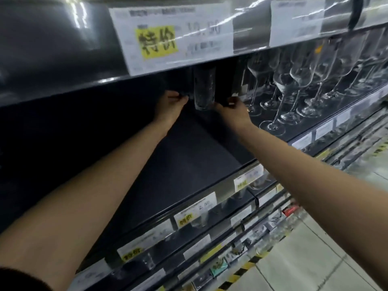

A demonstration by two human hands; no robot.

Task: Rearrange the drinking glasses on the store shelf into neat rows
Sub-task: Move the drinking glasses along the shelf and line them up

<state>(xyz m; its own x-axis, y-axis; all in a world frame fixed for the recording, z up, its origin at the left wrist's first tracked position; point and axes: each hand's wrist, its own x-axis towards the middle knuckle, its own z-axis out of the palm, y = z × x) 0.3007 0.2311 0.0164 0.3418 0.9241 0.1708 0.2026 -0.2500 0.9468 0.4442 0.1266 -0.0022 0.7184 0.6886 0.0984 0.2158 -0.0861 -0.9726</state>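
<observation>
Tumbler (204, 91) upright at shelf (189, 156) rear, between both hands. Left hand (172, 105) and right hand (232, 109) curled on dark items (184, 94) flanking it, probably more glasses; too dim to confirm. Slide forward slowly, bases flat, clear of stemware (294, 85) at right.

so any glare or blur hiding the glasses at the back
Head view: glare streaks the price tag, its print blurred; the shelf is dark inside, so the tumbler between left hand and right hand shows faintly and their grips are unreadable; wide-angle distortion bends its edges.
</observation>
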